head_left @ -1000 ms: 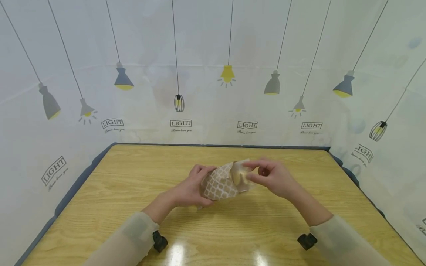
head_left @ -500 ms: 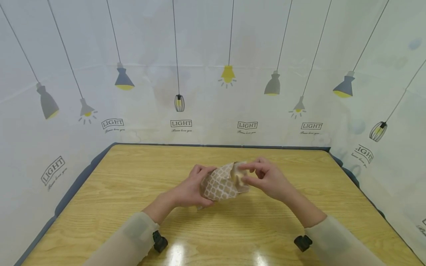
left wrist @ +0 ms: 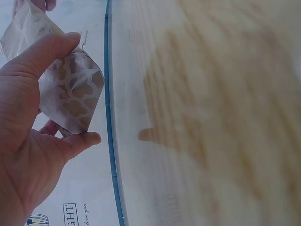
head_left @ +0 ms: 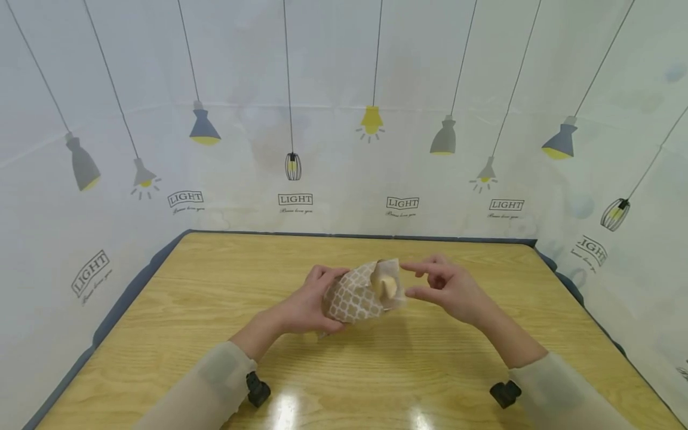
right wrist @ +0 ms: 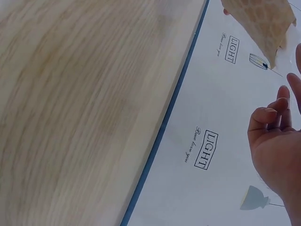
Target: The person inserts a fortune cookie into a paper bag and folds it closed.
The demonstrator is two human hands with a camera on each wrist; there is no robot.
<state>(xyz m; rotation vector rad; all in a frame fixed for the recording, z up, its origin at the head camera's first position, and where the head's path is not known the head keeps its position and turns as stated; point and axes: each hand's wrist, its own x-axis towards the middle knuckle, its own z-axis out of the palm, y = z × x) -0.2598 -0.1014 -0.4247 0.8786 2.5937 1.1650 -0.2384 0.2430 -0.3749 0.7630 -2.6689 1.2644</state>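
A brown paper bag [head_left: 352, 297] with a white lattice pattern is held tilted above the table, its mouth facing right. Inside the mouth shows a pale yellowish thing [head_left: 387, 288], too unclear to name. My left hand [head_left: 307, 306] grips the closed end of the bag, thumb on the near side; in the left wrist view its fingers curl round the creased paper [left wrist: 77, 92]. Just right of the mouth is my right hand [head_left: 454, 291], apart from the paper, index finger and thumb spread, the other fingers bent. The right wrist view shows a gap between this hand [right wrist: 277, 146] and the bag [right wrist: 265, 23].
The wooden table [head_left: 215, 269] spreads below both hands, with a dark blue edge strip [head_left: 322, 234] at the back. Behind it hangs a white sheet [head_left: 333, 131] printed with lamps. Small black devices [head_left: 258, 389] sit on both wrists.
My right hand moves left over the bag's mouth, then back right, away from it. More of the pale thing inside now shows. The left hand stays nearly still with the bag.
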